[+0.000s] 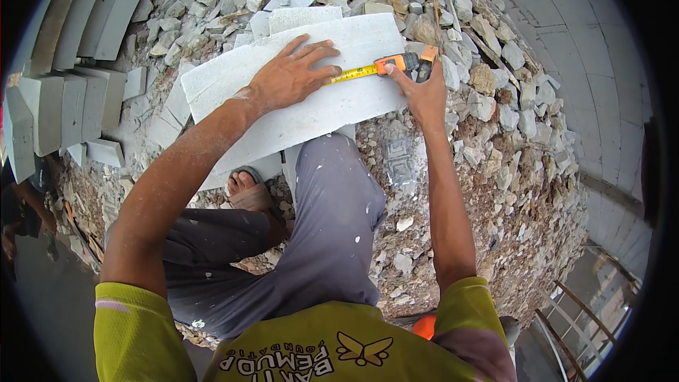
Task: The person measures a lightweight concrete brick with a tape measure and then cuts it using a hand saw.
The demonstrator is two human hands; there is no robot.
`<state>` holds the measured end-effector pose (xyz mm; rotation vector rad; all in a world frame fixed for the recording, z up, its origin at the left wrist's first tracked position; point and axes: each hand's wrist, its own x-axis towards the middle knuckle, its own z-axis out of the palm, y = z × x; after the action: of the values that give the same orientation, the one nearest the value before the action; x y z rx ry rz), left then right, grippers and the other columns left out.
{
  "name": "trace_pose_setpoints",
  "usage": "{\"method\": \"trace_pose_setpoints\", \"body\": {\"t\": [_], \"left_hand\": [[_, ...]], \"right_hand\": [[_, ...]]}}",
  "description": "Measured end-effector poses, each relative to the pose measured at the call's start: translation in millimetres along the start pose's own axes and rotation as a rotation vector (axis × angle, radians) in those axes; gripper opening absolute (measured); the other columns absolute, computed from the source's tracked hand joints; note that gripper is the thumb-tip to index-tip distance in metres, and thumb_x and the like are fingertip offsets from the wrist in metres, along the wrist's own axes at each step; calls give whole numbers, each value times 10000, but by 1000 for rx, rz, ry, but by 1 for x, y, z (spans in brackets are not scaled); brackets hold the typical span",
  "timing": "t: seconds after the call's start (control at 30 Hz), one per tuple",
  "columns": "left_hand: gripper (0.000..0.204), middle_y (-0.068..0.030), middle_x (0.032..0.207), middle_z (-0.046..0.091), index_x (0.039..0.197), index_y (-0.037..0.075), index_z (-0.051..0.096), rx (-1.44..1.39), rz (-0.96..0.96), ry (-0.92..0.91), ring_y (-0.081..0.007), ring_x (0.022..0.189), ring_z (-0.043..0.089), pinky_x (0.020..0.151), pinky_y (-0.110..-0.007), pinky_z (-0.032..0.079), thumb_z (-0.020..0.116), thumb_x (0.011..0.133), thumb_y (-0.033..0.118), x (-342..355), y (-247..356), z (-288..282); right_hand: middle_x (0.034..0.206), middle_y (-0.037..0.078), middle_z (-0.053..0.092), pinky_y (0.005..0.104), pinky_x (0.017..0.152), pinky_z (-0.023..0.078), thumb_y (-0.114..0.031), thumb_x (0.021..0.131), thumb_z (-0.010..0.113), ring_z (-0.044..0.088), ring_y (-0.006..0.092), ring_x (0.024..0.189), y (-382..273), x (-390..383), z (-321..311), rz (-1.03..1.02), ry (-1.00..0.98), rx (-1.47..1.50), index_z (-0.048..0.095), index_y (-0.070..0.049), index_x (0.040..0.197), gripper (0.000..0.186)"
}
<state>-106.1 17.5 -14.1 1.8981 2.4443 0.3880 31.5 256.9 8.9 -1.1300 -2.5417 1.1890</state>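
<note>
A long pale grey-white block [247,117] lies aslant in front of me, over other pieces. My left hand [297,74] rests on its upper face, fingers spread, one digit at the free end of the yellow tape. In my right hand [426,95] is an orange and black tape measure [396,64], at the block's right end. Its yellow blade [357,73] runs out along the block between my two hands. An orange and black part [427,62] also shows between my right thumb and fingers; whether it belongs to the tape measure I cannot tell.
Broken block rubble [488,99] covers the ground beyond and to the right. Stacked blocks [67,110] stand at the left. A grey block wall [594,49] rises at the right. My bent knee [332,170] is close to the block's near edge. Another person [25,205] is partly visible far left.
</note>
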Motion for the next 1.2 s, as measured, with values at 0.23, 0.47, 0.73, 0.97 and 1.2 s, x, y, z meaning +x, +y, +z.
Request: {"method": "trace_pose_setpoints", "body": {"t": [0.23, 0.47, 0.73, 0.97, 1.2], "left_hand": [[241, -27, 1415, 471, 1185, 208, 593, -36, -16, 12, -195, 1373, 401, 1211, -447, 234, 562, 969, 310, 0, -1, -1], [204, -37, 1418, 473, 1146, 185, 622, -72, -14, 27, -202, 1374, 400, 1210, -453, 228, 556, 972, 271, 0, -2, -2], [203, -41, 1414, 474, 1116, 172, 656, -69, -24, -2, -201, 1377, 394, 1214, -453, 217, 557, 967, 270, -1, 0, -3], [221, -29, 1414, 468, 1155, 203, 641, -51, -20, 36, -193, 1368, 403, 1218, -448, 211, 558, 965, 279, 0, -1, 0], [267, -6, 1429, 474, 1214, 278, 658, -15, -28, -47, -183, 1396, 369, 1225, -438, 196, 510, 993, 301, 0, -1, -5]], "right_hand": [[956, 307, 658, 438, 749, 549, -618, 610, 849, 691, 397, 879, -9, -6, 0, -8, 11, -29, 484, 131, 1182, 1011], [910, 285, 662, 438, 725, 548, -620, 627, 843, 696, 386, 854, -9, -2, 1, -42, 22, -84, 507, 103, 1128, 942], [915, 233, 675, 416, 690, 546, -574, 690, 831, 691, 341, 796, 7, -1, 1, -90, 52, -24, 529, 70, 1101, 822], [840, 99, 659, 244, 468, 486, -275, 851, 779, 653, 124, 645, 20, -2, -23, -2, 168, 386, 539, 1, 975, 387], [732, 53, 607, 235, 486, 431, -133, 980, 583, 543, 86, 557, 25, -52, -60, -260, 272, 540, 557, -22, 1008, 118]]}}
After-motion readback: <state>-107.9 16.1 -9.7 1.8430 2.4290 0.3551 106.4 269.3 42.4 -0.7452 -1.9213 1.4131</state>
